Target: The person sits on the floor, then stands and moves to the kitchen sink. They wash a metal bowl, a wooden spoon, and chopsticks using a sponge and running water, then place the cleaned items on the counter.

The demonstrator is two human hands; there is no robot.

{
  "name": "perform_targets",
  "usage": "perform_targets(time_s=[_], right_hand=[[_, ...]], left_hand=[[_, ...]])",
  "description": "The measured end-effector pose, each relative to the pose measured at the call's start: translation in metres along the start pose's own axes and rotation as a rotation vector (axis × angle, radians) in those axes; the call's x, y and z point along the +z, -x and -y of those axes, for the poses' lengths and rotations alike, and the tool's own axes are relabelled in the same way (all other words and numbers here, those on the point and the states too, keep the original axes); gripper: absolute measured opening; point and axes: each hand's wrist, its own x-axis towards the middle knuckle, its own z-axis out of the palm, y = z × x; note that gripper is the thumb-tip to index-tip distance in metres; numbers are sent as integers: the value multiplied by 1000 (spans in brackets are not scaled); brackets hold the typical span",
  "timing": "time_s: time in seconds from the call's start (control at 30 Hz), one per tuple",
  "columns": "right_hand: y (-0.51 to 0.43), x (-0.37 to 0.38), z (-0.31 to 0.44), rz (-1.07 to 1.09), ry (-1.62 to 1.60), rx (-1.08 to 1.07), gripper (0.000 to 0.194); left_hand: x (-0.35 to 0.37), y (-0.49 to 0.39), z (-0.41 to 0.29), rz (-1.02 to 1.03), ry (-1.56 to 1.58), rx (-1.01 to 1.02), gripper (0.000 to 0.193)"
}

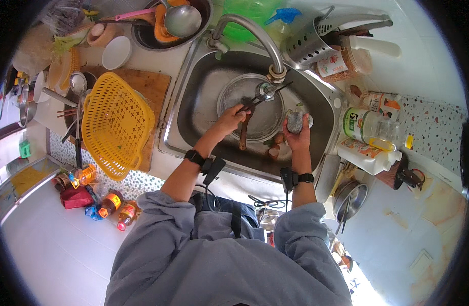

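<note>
My left hand (pixel 232 120) is closed around dark chopsticks (pixel 253 104) that slant up under the tap's spout (pixel 267 91). In my right hand (pixel 297 135) is a grey, rough-textured scouring pad (pixel 296 122), held over the right part of the steel sink (pixel 203 82). A round metal pan or lid (pixel 234 86) lies in the sink below both hands. Beneath my left hand a brown wooden handle (pixel 243 134) crosses its rim; what it belongs to is partly hidden. Broken eggshells (pixel 273 153) and green scraps lie near my right hand.
Left of the sink, a yellow plastic basket (pixel 118 126) rests over a wooden cutting board (pixel 160 86). Behind are a white bowl (pixel 116 52) and a dark pan (pixel 142 34) holding a ladle. A perforated steel utensil holder (pixel 305 48) and plastic bottles (pixel 372 128) line the right side.
</note>
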Motion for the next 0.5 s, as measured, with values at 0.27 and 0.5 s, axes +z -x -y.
perform_targets(time_s=[0.27,0.5], right_hand=[[25,23,-49,199,195,197,42],[15,83,-130,95,324,274,35]], left_hand=[[-16,54,6,-169,14,-153,39],[30,51,36,-204,-276,61,37]])
